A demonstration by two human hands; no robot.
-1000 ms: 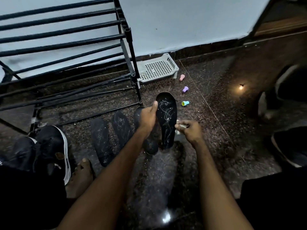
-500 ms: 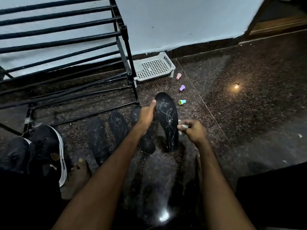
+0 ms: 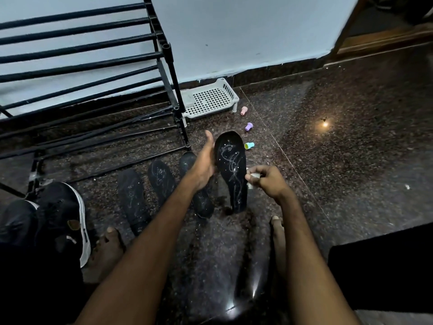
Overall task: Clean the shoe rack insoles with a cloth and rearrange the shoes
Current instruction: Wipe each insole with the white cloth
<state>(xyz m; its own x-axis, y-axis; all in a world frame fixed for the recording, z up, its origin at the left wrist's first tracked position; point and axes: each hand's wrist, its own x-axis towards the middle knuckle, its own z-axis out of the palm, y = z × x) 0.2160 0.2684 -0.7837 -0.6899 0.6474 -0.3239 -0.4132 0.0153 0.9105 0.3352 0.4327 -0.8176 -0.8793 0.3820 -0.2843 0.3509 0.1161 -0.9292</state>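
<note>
My left hand (image 3: 203, 166) grips the upright insole (image 3: 230, 170) by its left edge, heel end on the floor (image 3: 339, 188), my right hand (image 3: 269, 181) pinching a white cloth (image 3: 253, 176) at its right edge.

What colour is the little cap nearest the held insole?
The cap is teal with a yellow end; head view.

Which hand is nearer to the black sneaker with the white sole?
Left. The left hand holds the raised insole right of the sneaker; the right hand, pinching a white cloth, sits beyond that insole, farther off.
</note>
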